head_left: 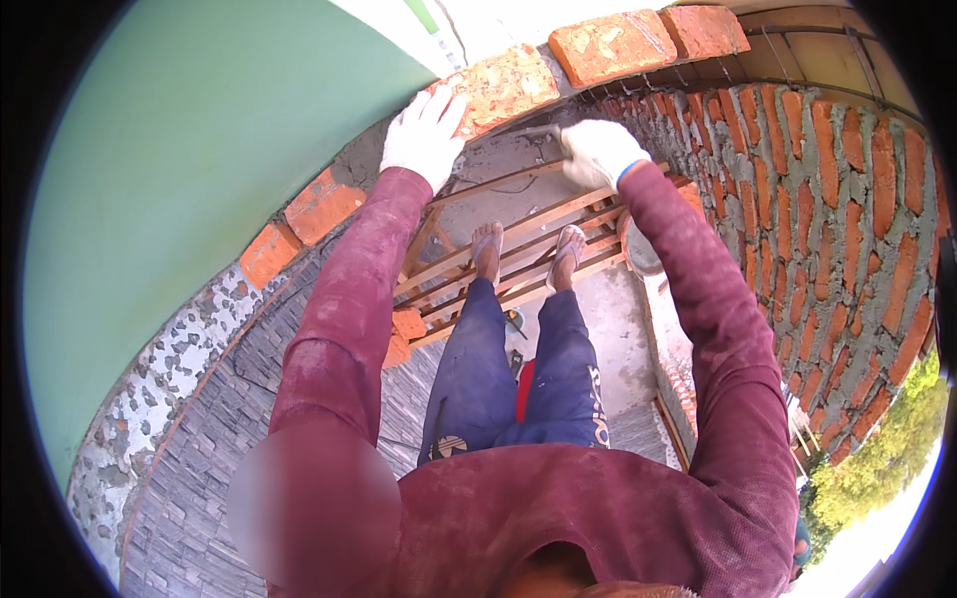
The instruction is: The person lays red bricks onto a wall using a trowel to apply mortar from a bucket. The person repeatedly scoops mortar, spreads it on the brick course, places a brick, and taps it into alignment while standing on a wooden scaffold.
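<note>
My left hand, in a white work glove, lies with its fingers stretched over the left end of an orange brick on top of the curved wall. To its right, my right hand, also gloved and slightly blurred, is closed. A thin grey tool, seemingly a trowel, sticks out from it leftward beneath the brick's near edge; its handle is hidden in the glove. Two more bricks continue the row to the right, with a mortar gap after the first brick.
I stand on a wooden slat platform above a concrete floor. Loose bricks sit along the wall at left, beside a green wall. A rough brick wall curves along the right. A round bucket stands by the platform.
</note>
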Demonstrator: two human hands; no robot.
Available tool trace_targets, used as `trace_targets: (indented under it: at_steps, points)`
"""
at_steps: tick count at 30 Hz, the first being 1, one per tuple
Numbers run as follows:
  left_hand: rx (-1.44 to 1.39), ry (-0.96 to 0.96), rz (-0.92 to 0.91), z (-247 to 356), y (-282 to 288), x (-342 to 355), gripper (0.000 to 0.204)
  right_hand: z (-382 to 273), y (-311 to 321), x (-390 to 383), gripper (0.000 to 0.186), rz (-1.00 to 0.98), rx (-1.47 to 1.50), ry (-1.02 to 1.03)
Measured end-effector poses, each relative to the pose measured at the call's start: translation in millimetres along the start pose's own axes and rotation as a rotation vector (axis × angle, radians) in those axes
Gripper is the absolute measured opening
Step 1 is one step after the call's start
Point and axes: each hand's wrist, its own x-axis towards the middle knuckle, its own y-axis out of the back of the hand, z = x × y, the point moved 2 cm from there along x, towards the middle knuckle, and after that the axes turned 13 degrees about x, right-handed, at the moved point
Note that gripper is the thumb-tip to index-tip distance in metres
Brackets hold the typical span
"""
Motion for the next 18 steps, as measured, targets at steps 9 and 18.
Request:
trace_targets:
  at_steps: [9, 18]
  points:
    - [-0.064, 0.021, -0.027, -1, -7, -4, 0.067, 156, 16, -39, 0.022, 0.306, 0.132, -0.075]
    - [-0.388, 0.013, 0.161, 102, 12, -78, 0.069, 254, -228, -255, 0.045, 0.067, 0.66, -0.806]
